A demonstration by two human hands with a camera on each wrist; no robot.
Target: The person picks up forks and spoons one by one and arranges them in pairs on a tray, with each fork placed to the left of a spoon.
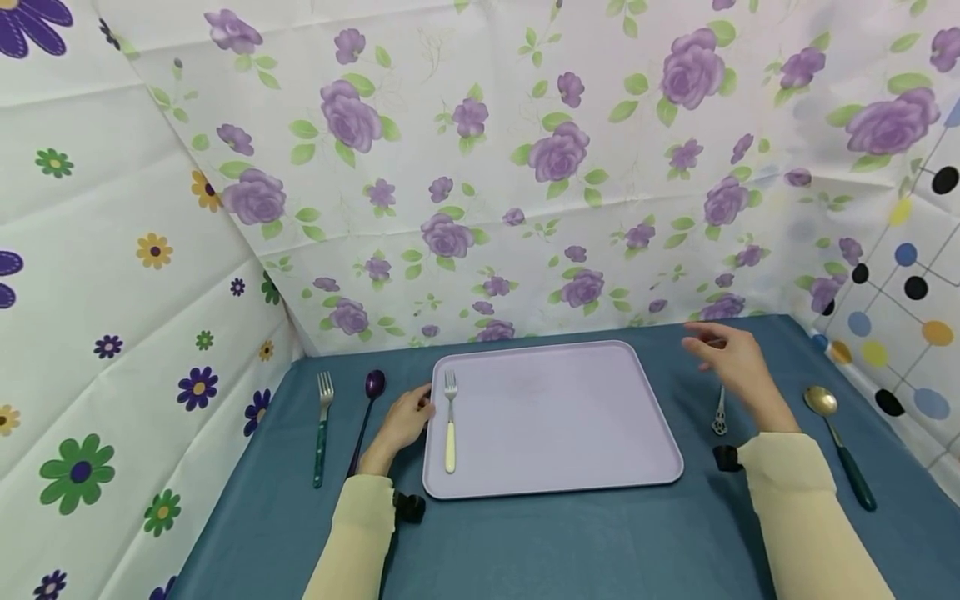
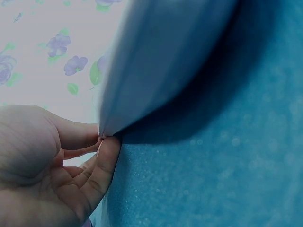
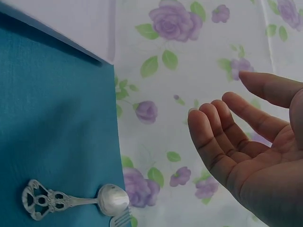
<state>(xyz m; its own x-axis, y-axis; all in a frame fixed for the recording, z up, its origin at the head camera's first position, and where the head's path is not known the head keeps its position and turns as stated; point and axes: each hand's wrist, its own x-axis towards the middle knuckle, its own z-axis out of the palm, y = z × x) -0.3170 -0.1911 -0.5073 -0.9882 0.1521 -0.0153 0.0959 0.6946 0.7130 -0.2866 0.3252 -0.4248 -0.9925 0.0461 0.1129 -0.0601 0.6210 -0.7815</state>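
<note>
Lilac tray [image 1: 555, 417]; 1 fork [image 1: 451, 433] inside

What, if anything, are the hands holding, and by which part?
The left hand pinches the tray by the rim on its left side; the right hand holds nothing.

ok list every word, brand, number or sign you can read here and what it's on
None: no text can be read in any view.
Tray: plain, no lettering visible.
Silver spoon: openwork handle, no readable marking.
Back cloth: only flowers and leaves.
Black wrist devices: too small to tell.
</note>
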